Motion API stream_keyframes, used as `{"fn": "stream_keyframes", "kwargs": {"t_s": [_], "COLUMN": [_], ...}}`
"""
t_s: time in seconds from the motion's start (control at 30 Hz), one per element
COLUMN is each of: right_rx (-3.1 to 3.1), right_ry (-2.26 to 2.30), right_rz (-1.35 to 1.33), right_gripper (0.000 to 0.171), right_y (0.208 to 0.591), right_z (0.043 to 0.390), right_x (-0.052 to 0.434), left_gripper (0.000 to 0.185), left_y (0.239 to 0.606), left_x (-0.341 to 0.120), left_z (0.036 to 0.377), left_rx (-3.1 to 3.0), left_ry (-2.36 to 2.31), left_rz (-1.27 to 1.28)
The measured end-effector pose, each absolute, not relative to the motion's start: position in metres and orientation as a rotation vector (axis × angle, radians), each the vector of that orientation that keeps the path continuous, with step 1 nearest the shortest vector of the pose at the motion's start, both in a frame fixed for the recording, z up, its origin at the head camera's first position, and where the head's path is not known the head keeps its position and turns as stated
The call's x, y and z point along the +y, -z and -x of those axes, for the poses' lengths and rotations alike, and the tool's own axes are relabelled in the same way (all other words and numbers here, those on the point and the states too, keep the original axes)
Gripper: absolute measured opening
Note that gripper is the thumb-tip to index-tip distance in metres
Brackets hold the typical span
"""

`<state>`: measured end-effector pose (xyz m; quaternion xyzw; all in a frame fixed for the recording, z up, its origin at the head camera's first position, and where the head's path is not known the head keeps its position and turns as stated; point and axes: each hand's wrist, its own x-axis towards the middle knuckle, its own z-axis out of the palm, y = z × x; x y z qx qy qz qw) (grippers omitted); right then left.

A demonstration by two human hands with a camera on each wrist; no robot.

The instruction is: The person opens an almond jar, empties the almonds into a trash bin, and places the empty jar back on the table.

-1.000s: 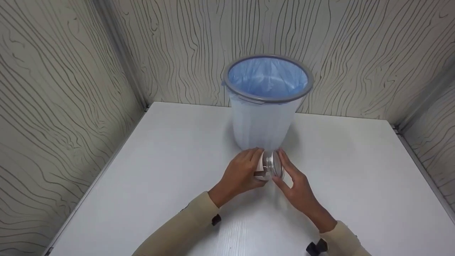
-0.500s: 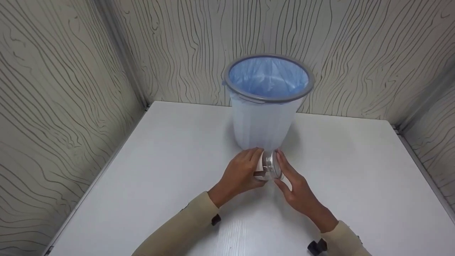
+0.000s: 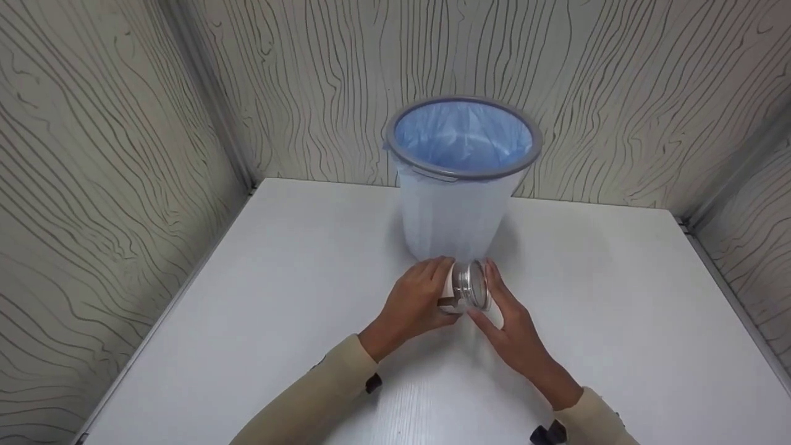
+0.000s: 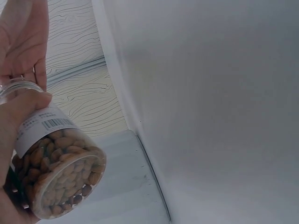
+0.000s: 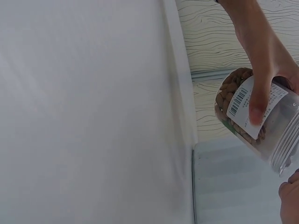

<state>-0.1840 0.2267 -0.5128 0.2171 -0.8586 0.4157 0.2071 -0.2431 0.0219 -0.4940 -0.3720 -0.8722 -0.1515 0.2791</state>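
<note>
A clear plastic jar point(image 4: 60, 161) of almonds point(image 4: 56, 154), with a white barcode label point(image 5: 245, 100), is held tilted above the white table. My left hand point(image 3: 411, 303) grips its body, thumb across the label. At the jar's other end, which points right in the head view, is a clear lid point(image 3: 477, 285) with a ridged rim. My right hand point(image 3: 516, 330) holds this lid by its edge, fingers on the far side and thumb on the near side. The palm hides part of the lid in the head view.
Just beyond the hands stands a white bin point(image 3: 454, 213) with a grey rim and a blue liner bag. The white table point(image 3: 296, 266) meets wood-patterned walls point(image 3: 321, 93) at the back and both sides.
The right hand's fingers and thumb have shifted slightly around the lid's edge. The left hand keeps its grip on the jar, and the bin stays in place.
</note>
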Motion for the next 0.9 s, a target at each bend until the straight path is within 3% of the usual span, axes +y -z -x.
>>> {"fn": "stream_keyframes", "kwargs": {"t_s": [0.37,0.9], "right_rx": [-2.439,-2.39], "right_ry": [-1.265,-1.167], "right_rz": [-0.464,-0.657], "right_gripper": [0.079,0.079], "right_y": [0.5031,0.5039], "right_z": [0.1825,0.1852], "right_x": [0.2189,0.224], "left_gripper": [0.089,0.084], "left_y": [0.4935,0.492], "left_x": [0.0224,0.0204], "left_z": [0.2422,0.2418], "left_rx": [-2.344,-2.306], "left_ry": [0.403,0.416], "left_rz": [1.004,1.008]}}
